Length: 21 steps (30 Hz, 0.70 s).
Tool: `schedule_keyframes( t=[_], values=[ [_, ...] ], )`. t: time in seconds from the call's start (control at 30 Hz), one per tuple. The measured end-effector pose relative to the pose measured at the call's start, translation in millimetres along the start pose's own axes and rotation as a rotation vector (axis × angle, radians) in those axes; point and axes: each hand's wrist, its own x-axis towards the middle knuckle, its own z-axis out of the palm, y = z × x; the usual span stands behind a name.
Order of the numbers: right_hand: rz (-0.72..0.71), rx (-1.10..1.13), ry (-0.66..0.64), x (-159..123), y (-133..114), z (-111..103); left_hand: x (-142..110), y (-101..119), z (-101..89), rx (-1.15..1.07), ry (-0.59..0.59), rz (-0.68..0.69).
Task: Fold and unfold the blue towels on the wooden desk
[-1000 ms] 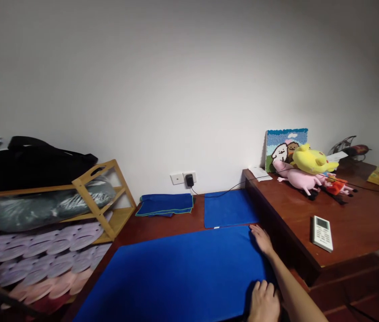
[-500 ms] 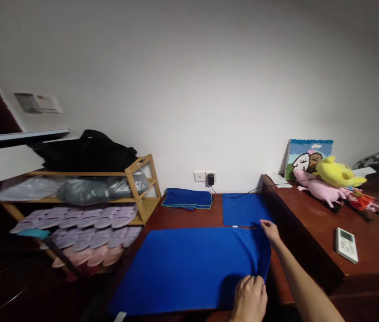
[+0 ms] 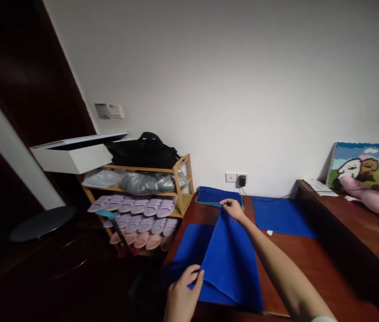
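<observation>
A blue towel (image 3: 232, 264) lies partly folded on the reddish-brown tabletop, its right part lifted and brought over its left part. My right hand (image 3: 232, 209) pinches the far corner of the raised edge. Nearer to me, my left hand (image 3: 184, 288) grips the same edge between thumb and fingers. The raised edge runs slanting from one hand to the other, above the towel's flat left part. Behind my right hand lies a folded blue cloth (image 3: 214, 195) with a light green border. A second flat blue towel (image 3: 283, 215) with a white tag rests to the right.
Left of the table, a wooden shoe rack (image 3: 184, 201) holds purple and pink slippers (image 3: 138, 205), with a black bag (image 3: 144, 152) and a white box (image 3: 71, 158) on top. A raised brown ledge (image 3: 343, 219) on the right carries plush toys (image 3: 373, 194). A black plug (image 3: 242, 180) trails a cord.
Both hands have carried the towel's right edge leftward, folding it over the left part. The view has turned left, so the rack and white box show more fully.
</observation>
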Motion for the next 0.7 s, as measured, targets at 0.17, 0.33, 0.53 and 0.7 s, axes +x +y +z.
schedule_keyframes(
  t=[0.17, 0.33, 0.53, 0.7],
  values=[
    [-0.114, -0.141, -0.229, 7.3, -36.1, 104.6, 0.7, -76.6, -56.4, 0.023, 0.074, -0.219],
    [-0.14, -0.368, -0.403, -2.1, -37.1, 171.2, 4.7, -115.5, -50.0, 0.185, 0.046, -0.271],
    [-0.079, -0.588, -0.455, -9.2, -17.9, 203.7, 2.0, -140.7, -28.0, 0.408, 0.054, -0.22],
    [-0.091, -0.678, -0.471, -9.8, -14.3, 216.7, -0.2, -150.4, -25.5, 0.424, 0.039, -0.283]
  ],
)
